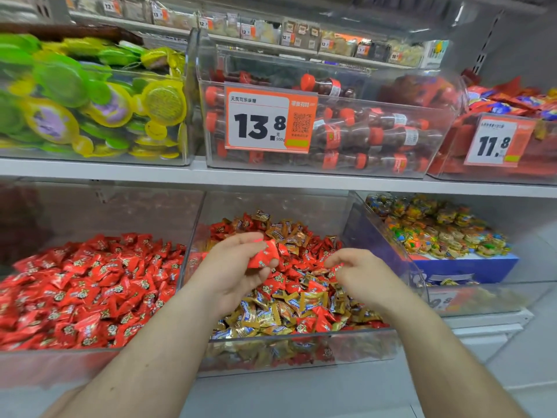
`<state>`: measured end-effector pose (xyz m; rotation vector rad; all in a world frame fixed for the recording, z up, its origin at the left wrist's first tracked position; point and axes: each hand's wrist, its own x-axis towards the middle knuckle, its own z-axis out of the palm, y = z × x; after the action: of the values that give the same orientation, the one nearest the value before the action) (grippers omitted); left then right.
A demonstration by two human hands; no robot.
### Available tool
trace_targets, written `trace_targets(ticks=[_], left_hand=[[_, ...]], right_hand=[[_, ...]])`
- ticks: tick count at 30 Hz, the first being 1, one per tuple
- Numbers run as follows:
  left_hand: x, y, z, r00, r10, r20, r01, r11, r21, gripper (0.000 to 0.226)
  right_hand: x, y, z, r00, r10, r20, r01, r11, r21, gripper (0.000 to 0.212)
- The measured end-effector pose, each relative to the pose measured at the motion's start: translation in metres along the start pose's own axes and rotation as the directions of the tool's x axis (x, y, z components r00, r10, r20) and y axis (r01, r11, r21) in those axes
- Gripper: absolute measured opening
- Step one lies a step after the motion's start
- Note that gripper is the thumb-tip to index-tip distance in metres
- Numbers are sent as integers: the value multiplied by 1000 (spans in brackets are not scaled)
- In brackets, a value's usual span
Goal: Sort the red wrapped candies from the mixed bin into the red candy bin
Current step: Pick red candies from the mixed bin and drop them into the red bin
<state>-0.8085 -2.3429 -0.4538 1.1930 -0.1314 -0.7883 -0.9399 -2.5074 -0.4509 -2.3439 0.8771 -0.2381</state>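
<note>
- Head view, looking down and forward at two bare forearms reaching into clear plastic bins on a shop shelf.
- A mixed bin [301, 342] is seen at centre on the lower shelf, filled with red and gold wrapped candies heaped together.
- A red wrapped candy [262, 255] is pinched between the thumb and curled fingers of the left hand [238, 267], held just above the heap in the mixed bin.
- The right hand [358, 274] is held low over the right part of the same heap, fingers curled downward; something red is glimpsed at its fingertips, but whether it is grasped cannot be told.
- The red candy bin [90, 362] is placed just beside the mixed bin, on its left, and is filled with red wrapped candies only.
- A third bin [422, 236] with multicoloured sweets is seen to the right of the mixed bin.
- On the shelf above, a bin of bottle-shaped sweets is fronted by an orange price tag [269, 120] printed 13.8; green and yellow round packets [75, 95] are stacked in the bin to its left.
</note>
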Motion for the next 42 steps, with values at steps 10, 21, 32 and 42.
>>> trace_targets(ticks=[10,21,32,42], left_hand=[[-9,6,-3,982,-165,94,189,913,-363,22],[-5,3,-2,999,-38,36,41,997,-66,39],[-14,11,-9,999,25,38,-26,999,20,39],[-21,24,-17,993,80,89,-81,997,1,39]], right_hand=[[8,-9,18,982,16,190,31,970,-243,5],[3,3,-4,992,58,110,-100,897,431,17],[7,2,7,986,134,98,-161,917,366,36],[8,-26,9,998,49,39,-34,944,-327,24]])
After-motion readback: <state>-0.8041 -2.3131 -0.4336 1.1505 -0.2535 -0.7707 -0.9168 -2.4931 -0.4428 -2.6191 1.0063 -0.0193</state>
